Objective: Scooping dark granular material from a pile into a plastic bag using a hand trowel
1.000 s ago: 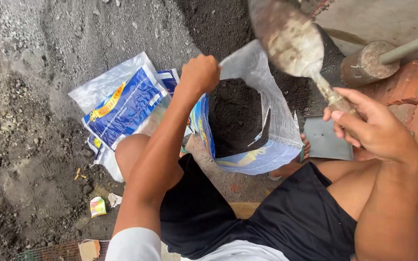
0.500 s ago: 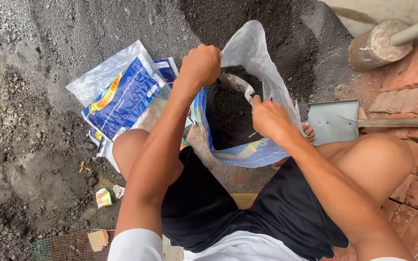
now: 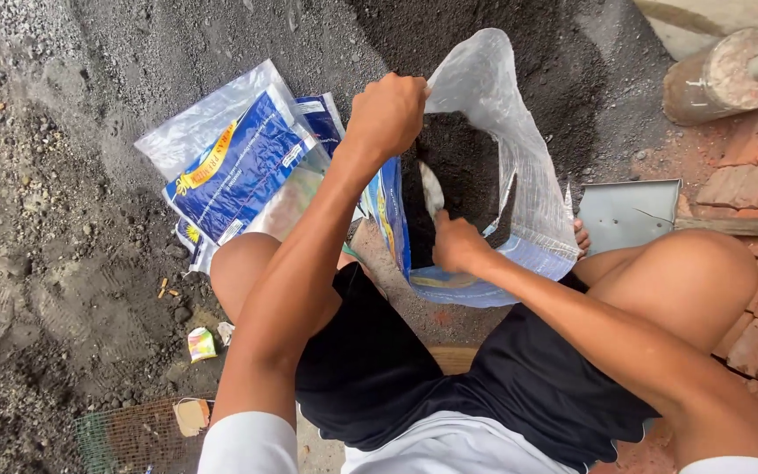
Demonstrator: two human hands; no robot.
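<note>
On dark, gritty ground between the squatting person's knees, a thin plastic bag (image 3: pixel 502 175) sags, part-filled with black soil; the left hand (image 3: pixel 388 112) clenches its limp rim open while the right hand (image 3: pixel 456 246) grips a trowel (image 3: pixel 432 189) inside. It looks heavy, floppy, best supported underneath.

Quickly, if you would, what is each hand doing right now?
Left hand: closed, gripping the rim of the plastic bag, holding it open.
Right hand: closed on the trowel, inside the bag's mouth.
</note>
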